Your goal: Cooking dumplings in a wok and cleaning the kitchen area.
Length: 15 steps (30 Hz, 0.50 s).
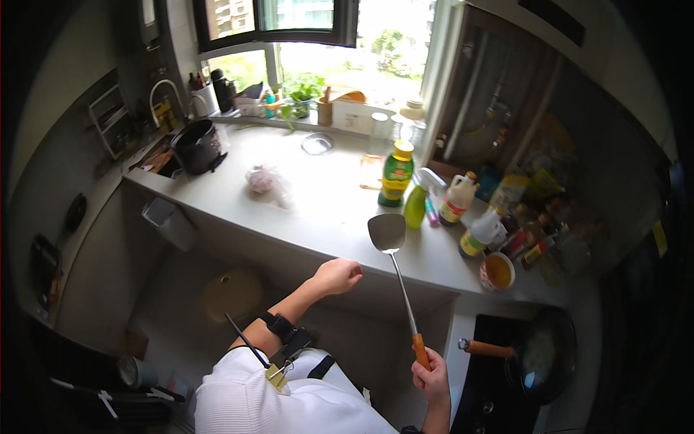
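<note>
My right hand [432, 376] grips the wooden handle of a metal wok spatula [402, 282], whose blade points up and away, over the counter's front edge in the picture. To its right is a wok [542, 352] on the black stove [490, 390], with its wooden handle turned toward that hand. My left hand [337, 275] is held in front of the counter edge with the fingers curled in; I see nothing in it. Whitish contents show in the wok, too blurred to name.
The white counter [314, 228] carries a bagged pinkish item [263, 180], a black pot [196, 146] by the sink, a green bottle [397, 176], a green spray bottle [416, 205], sauce jugs [456, 199] and a bowl of yellow-brown liquid [497, 271]. A grey bin [169, 222] hangs at the counter's front.
</note>
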Each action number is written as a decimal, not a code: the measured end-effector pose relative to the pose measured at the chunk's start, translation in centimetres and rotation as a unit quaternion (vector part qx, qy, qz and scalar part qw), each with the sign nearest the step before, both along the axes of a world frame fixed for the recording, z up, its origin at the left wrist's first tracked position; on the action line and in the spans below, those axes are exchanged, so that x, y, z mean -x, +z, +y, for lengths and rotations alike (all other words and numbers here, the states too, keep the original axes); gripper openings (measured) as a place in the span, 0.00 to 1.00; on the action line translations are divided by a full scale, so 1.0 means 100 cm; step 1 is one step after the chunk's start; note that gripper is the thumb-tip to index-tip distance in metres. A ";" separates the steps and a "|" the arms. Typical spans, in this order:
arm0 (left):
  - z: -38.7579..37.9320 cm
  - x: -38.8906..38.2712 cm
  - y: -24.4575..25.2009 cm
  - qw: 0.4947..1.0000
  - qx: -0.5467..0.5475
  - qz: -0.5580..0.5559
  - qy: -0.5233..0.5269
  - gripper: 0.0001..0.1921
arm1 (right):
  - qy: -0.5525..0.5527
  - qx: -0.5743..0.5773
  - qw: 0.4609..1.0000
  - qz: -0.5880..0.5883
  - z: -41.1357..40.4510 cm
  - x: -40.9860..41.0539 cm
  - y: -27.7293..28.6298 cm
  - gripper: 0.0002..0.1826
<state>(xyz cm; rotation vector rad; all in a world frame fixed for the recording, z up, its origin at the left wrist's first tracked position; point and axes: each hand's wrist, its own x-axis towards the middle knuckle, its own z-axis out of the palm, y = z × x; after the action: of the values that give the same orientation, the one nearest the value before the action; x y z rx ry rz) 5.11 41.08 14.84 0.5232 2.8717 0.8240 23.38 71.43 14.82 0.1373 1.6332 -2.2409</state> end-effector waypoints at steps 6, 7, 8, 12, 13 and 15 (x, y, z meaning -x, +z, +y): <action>-0.123 0.022 -0.010 0.982 -0.044 -0.009 0.183 0.10 | 0.063 0.019 0.997 -0.033 -0.077 0.087 -0.031 0.15; -0.148 0.029 -0.016 0.980 -0.046 -0.006 0.194 0.10 | 0.066 0.019 0.997 -0.028 -0.091 0.101 -0.036 0.14; -0.176 0.038 -0.025 0.972 -0.048 0.023 0.230 0.10 | 0.075 0.017 0.997 -0.025 -0.105 0.114 -0.040 0.14; -0.290 0.089 -0.054 0.909 -0.050 0.147 0.386 0.10 | 0.073 -0.015 0.997 0.003 -0.154 0.172 -0.064 0.13; -0.320 0.101 -0.056 0.888 -0.049 0.165 0.427 0.10 | 0.067 -0.033 0.997 0.016 -0.167 0.185 -0.068 0.13; -0.377 0.124 -0.064 0.857 -0.035 0.200 0.473 0.12 | 0.050 -0.058 0.997 0.008 -0.185 0.208 -0.077 0.12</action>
<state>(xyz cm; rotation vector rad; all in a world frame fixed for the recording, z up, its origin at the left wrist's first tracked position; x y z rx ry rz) -7.32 3.36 8.43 -0.9398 3.4436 0.9888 2.59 52.89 7.07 0.0661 1.7386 -2.0789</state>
